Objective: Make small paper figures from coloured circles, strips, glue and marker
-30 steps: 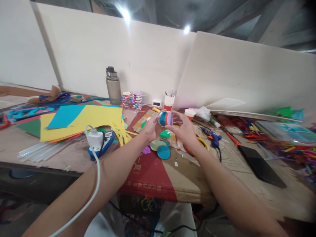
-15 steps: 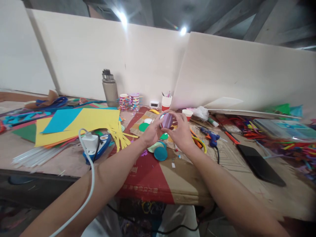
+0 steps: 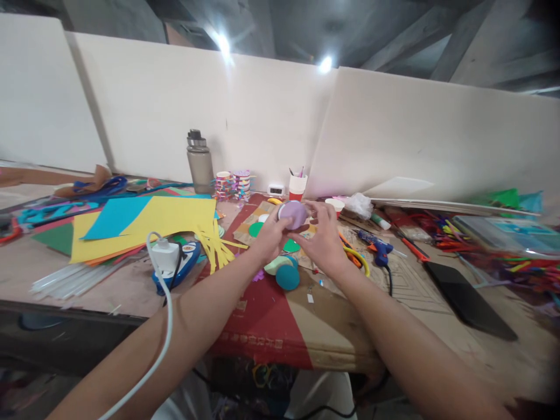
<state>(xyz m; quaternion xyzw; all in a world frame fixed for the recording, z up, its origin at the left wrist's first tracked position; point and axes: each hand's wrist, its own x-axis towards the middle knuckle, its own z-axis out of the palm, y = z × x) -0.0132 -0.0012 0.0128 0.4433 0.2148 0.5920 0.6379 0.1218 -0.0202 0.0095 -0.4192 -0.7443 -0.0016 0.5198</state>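
Both hands hold a small paper-wrapped roll (image 3: 293, 214) above the middle of the bench (image 3: 131, 280). The left hand (image 3: 268, 236) pinches its left side, and the right hand (image 3: 322, 239) closes its fingers on the right. The roll's lilac round end faces the person, so its long axis points away toward the white cup (image 3: 298, 186). Coloured paper discs (image 3: 287, 277) lie just below.

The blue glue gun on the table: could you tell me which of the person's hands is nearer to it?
Right. The right hand is just left of the blue glue gun; the left hand lies farther left, beyond the purple-topped cup both hold.
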